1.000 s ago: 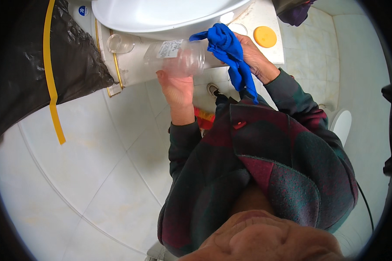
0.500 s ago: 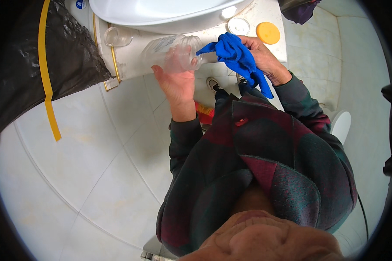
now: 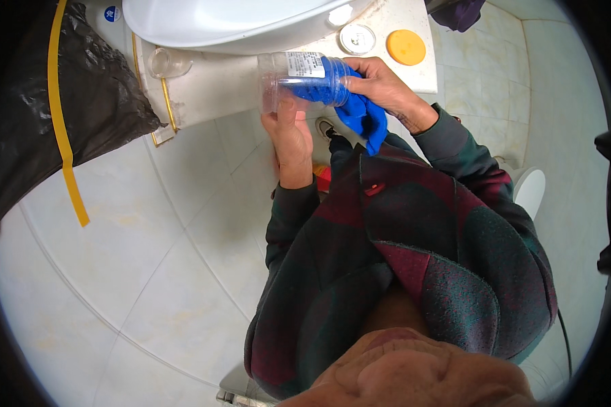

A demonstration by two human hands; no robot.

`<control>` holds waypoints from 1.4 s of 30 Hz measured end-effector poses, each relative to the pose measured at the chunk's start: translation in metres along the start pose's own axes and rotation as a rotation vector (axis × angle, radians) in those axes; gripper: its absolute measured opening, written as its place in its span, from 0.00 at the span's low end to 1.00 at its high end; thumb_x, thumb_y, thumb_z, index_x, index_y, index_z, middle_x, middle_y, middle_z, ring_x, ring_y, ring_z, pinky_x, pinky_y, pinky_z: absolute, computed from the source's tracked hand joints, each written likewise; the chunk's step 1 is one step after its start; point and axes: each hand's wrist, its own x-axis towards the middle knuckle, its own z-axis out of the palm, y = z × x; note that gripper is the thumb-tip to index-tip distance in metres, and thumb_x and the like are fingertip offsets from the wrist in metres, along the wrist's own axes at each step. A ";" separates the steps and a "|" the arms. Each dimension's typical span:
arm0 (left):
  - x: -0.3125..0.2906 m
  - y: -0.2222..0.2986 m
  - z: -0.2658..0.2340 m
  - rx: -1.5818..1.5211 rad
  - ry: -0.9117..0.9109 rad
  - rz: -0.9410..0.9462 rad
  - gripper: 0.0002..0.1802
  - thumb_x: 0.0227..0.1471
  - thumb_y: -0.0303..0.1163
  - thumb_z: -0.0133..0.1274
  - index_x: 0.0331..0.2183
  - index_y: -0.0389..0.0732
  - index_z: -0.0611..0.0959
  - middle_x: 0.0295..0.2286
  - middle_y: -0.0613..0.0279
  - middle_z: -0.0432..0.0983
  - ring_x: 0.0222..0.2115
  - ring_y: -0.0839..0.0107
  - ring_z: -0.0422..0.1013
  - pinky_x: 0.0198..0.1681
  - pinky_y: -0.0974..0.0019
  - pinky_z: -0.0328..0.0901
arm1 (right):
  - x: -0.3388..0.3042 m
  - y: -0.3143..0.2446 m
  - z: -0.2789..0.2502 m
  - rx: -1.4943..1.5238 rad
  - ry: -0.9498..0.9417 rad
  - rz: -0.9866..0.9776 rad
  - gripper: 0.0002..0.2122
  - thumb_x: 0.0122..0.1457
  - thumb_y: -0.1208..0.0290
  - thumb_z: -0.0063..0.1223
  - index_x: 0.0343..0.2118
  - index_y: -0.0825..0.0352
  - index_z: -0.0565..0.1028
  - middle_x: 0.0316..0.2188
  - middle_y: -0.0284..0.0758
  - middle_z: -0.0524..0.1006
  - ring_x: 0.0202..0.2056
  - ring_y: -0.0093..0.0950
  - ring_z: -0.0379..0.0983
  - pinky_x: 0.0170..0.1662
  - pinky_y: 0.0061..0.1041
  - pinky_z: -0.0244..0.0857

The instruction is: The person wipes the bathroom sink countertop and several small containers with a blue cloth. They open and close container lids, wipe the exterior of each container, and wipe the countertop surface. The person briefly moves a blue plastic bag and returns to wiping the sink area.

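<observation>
The royal-blue, soft cloth (image 3: pixel 365 117) has gone from hanging outside the mouth of the clear, wide-mouthed plastic jar (image 3: pixel 297 76) half a second ago to being partly stuffed inside it, so the fabric now lies within the jar, where it seems able to reach the inner wall. The jar is held on its side just above the front edge of the pale, stone-like desk (image 3: pixel 218 80), its mouth toward the right. The left hand (image 3: pixel 292 132) grips the jar from below, thumb against the wall; the right hand (image 3: pixel 385 85) pinches the cloth at the threaded rim, and a crumpled tail of it droops outside. The jar is smooth, thin and see-through, with a white rectangular paper label, while the cloth is matte and bunched in folds. Behind stand a glossy white curved ceramic basin (image 3: pixel 251 39), a small clear round cup (image 3: pixel 171 63), a flat yellow disc-shaped lid (image 3: pixel 406 47) and a pale round lid (image 3: pixel 357 39). At the left spreads a shiny, wrinkled black plastic sheet (image 3: pixel 95 108) bearing a flat yellow strip (image 3: pixel 58 102).
</observation>
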 end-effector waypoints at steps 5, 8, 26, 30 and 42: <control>0.007 -0.003 -0.005 -0.246 0.021 -0.074 0.30 0.49 0.34 0.56 0.51 0.34 0.66 0.46 0.57 0.67 0.47 0.66 0.65 0.50 0.59 0.62 | -0.014 -0.001 -0.010 0.561 -0.103 0.048 0.22 0.49 0.77 0.54 0.50 0.72 0.69 0.42 0.38 0.75 0.41 0.26 0.73 0.48 0.24 0.66; 0.009 -0.007 -0.005 -0.282 0.016 -0.085 0.31 0.48 0.36 0.58 0.51 0.34 0.66 0.46 0.57 0.67 0.47 0.65 0.65 0.51 0.59 0.61 | -0.020 0.001 -0.007 0.414 -0.047 0.025 0.21 0.49 0.78 0.54 0.50 0.72 0.69 0.43 0.40 0.74 0.42 0.27 0.73 0.49 0.24 0.65; 0.010 -0.014 0.001 -0.290 -0.021 -0.110 0.37 0.42 0.40 0.62 0.51 0.35 0.66 0.47 0.57 0.66 0.48 0.64 0.64 0.53 0.57 0.60 | -0.010 0.018 -0.007 -0.117 0.155 -0.065 0.19 0.54 0.60 0.55 0.43 0.71 0.72 0.32 0.34 0.75 0.34 0.21 0.70 0.38 0.22 0.66; 0.007 -0.015 0.002 -0.245 -0.005 -0.087 0.38 0.40 0.40 0.64 0.50 0.34 0.67 0.45 0.57 0.68 0.47 0.65 0.66 0.52 0.60 0.60 | -0.008 0.013 -0.011 -0.145 0.046 -0.081 0.16 0.57 0.64 0.51 0.42 0.72 0.73 0.33 0.35 0.76 0.34 0.19 0.69 0.40 0.21 0.65; 0.006 -0.011 -0.003 -0.234 0.005 -0.208 0.38 0.39 0.39 0.64 0.49 0.33 0.68 0.43 0.57 0.69 0.45 0.66 0.66 0.51 0.61 0.61 | -0.011 0.010 -0.020 -1.082 -0.100 -0.757 0.14 0.41 0.76 0.59 0.35 0.64 0.74 0.33 0.39 0.73 0.33 0.39 0.71 0.33 0.31 0.66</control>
